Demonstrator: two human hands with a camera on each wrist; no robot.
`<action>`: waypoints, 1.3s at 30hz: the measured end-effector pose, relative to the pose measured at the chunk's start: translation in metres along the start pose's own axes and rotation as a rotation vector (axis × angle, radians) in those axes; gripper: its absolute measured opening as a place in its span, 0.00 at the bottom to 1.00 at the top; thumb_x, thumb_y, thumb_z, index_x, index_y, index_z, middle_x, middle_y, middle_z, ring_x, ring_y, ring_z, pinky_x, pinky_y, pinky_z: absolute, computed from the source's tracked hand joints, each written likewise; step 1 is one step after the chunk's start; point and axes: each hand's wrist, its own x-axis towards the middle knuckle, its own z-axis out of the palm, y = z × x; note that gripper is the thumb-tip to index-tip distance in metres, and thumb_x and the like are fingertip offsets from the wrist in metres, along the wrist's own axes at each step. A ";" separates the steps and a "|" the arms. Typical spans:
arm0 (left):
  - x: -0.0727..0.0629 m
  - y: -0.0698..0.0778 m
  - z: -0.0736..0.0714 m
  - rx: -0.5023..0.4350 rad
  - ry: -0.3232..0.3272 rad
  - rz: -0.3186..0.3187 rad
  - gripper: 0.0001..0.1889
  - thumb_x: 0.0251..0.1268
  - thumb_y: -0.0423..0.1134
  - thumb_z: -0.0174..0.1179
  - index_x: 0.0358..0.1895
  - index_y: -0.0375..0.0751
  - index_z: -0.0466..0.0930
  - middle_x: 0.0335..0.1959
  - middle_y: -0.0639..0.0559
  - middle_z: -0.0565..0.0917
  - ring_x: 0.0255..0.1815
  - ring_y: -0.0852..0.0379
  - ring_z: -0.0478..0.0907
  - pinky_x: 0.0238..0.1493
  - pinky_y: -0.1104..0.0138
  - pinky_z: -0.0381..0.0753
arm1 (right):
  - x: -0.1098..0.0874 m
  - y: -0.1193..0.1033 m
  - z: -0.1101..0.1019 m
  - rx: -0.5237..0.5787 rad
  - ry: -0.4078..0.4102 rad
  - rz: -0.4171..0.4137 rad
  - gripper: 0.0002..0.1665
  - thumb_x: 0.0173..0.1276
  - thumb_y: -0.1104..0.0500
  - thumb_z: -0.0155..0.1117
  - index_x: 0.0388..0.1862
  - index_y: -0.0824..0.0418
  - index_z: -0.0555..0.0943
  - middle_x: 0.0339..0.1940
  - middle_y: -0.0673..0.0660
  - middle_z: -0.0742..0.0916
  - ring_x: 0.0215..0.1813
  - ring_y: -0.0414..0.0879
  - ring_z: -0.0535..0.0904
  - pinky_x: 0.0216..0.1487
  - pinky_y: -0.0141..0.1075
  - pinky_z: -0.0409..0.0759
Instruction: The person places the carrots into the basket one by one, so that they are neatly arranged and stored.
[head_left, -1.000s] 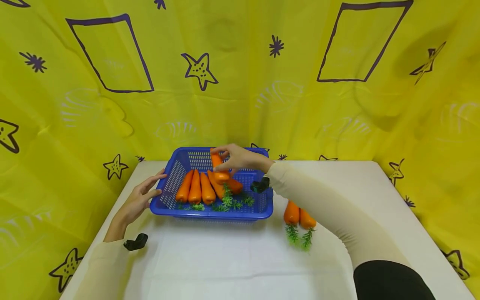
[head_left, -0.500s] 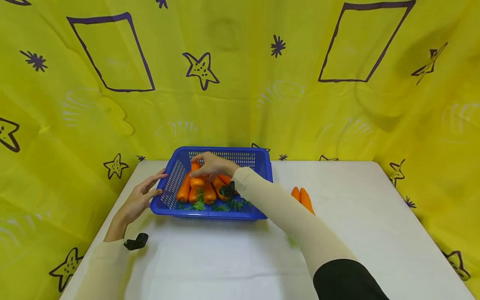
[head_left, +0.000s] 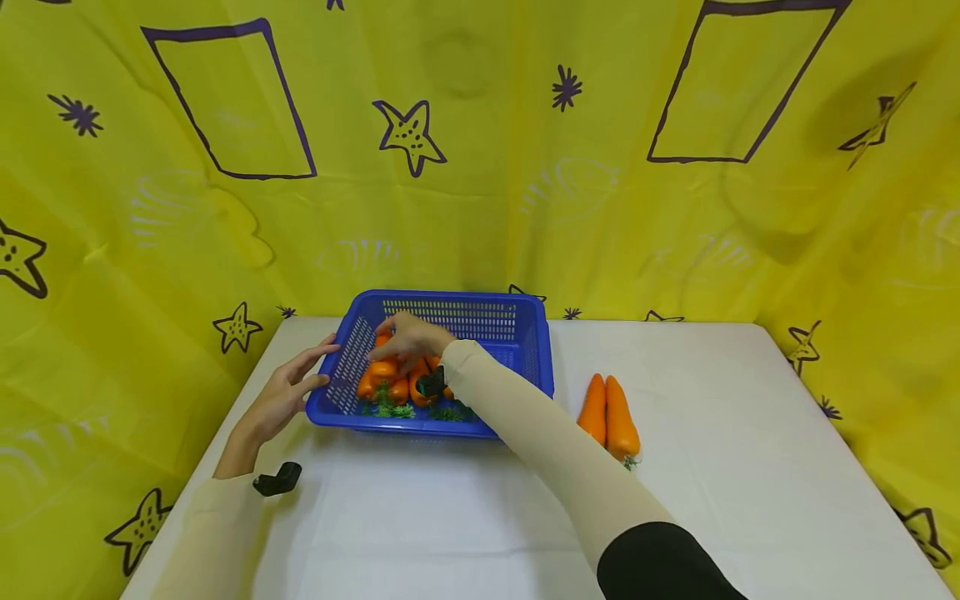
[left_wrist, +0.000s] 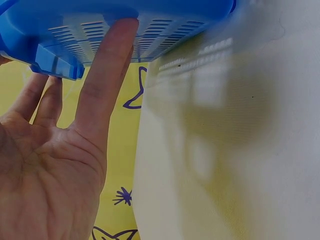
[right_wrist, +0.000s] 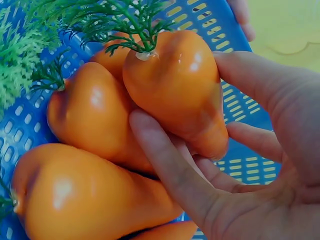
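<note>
My right hand [head_left: 412, 340] is inside the blue plastic basket [head_left: 536, 333], toward its left end. In the right wrist view, the thumb and fingers grip an orange toy carrot [right_wrist: 172, 75] with a green leafy top. It lies over other carrots [right_wrist: 92, 112], close against them. Fingers and forearm hide part of the pile in the head view. My left hand [head_left: 277, 400] touches the basket's left side with its fingers fairly straight. The left wrist view shows its thumb [left_wrist: 105, 80] against the outside of the wall.
Two more carrots [head_left: 606, 417] lie side by side on the white table [head_left: 712, 467], right of the basket, partly covered by my right sleeve [head_left: 555, 458]. Behind the table hangs a yellow curtain [head_left: 480, 225] with star drawings.
My right hand has carried the carrot leftward and down, from above the basket's middle to the pile at its left end. The left hand has stayed at the basket's side.
</note>
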 end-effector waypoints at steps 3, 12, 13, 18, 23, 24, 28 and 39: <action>0.001 0.001 0.001 0.007 -0.001 -0.003 0.29 0.82 0.37 0.50 0.81 0.39 0.57 0.86 0.52 0.43 0.79 0.34 0.54 0.51 0.56 0.87 | 0.000 0.000 0.001 -0.010 0.014 0.005 0.39 0.67 0.59 0.75 0.74 0.65 0.72 0.67 0.64 0.77 0.46 0.55 0.85 0.38 0.43 0.89; 0.001 0.002 0.003 0.022 -0.009 0.011 0.28 0.82 0.36 0.51 0.80 0.40 0.59 0.86 0.50 0.43 0.81 0.29 0.46 0.53 0.54 0.86 | 0.003 0.004 0.002 -0.046 0.039 0.030 0.38 0.69 0.57 0.73 0.74 0.65 0.71 0.65 0.64 0.79 0.38 0.50 0.87 0.35 0.41 0.89; 0.001 0.002 0.003 0.028 -0.010 0.014 0.28 0.82 0.36 0.51 0.80 0.40 0.59 0.86 0.50 0.43 0.81 0.29 0.45 0.54 0.53 0.86 | 0.004 0.005 0.002 -0.048 0.044 0.030 0.38 0.69 0.56 0.73 0.74 0.65 0.72 0.64 0.64 0.80 0.38 0.50 0.87 0.35 0.41 0.89; 0.001 0.003 0.005 0.052 -0.010 0.018 0.28 0.81 0.36 0.51 0.80 0.42 0.60 0.86 0.50 0.44 0.82 0.29 0.44 0.55 0.49 0.84 | 0.005 0.009 0.001 -0.055 0.059 0.024 0.39 0.66 0.53 0.76 0.72 0.65 0.73 0.55 0.62 0.83 0.39 0.51 0.87 0.35 0.41 0.89; 0.002 0.003 0.006 0.049 -0.011 0.019 0.28 0.81 0.36 0.51 0.80 0.42 0.60 0.86 0.50 0.44 0.82 0.30 0.44 0.55 0.53 0.85 | 0.003 0.010 0.000 -0.066 0.051 0.013 0.40 0.67 0.53 0.75 0.74 0.66 0.72 0.62 0.64 0.81 0.39 0.51 0.87 0.36 0.41 0.89; 0.002 0.003 0.006 0.046 -0.011 0.021 0.28 0.82 0.36 0.51 0.80 0.42 0.60 0.86 0.50 0.44 0.82 0.30 0.44 0.54 0.54 0.85 | 0.002 0.010 0.000 -0.073 0.048 0.008 0.40 0.68 0.53 0.74 0.74 0.65 0.71 0.64 0.64 0.80 0.39 0.50 0.87 0.36 0.41 0.89; 0.002 0.003 0.005 0.021 -0.013 0.023 0.28 0.82 0.36 0.50 0.80 0.40 0.59 0.86 0.50 0.44 0.81 0.28 0.46 0.52 0.57 0.87 | -0.005 0.006 -0.001 -0.085 0.032 -0.007 0.40 0.71 0.52 0.71 0.76 0.63 0.69 0.64 0.64 0.80 0.37 0.53 0.87 0.38 0.43 0.89; -0.002 0.002 0.002 0.054 -0.004 0.016 0.27 0.82 0.34 0.50 0.80 0.42 0.60 0.86 0.50 0.44 0.83 0.31 0.41 0.57 0.49 0.83 | -0.026 -0.006 -0.012 -0.339 -0.067 -0.040 0.41 0.75 0.48 0.66 0.81 0.57 0.63 0.80 0.63 0.66 0.47 0.59 0.85 0.44 0.46 0.88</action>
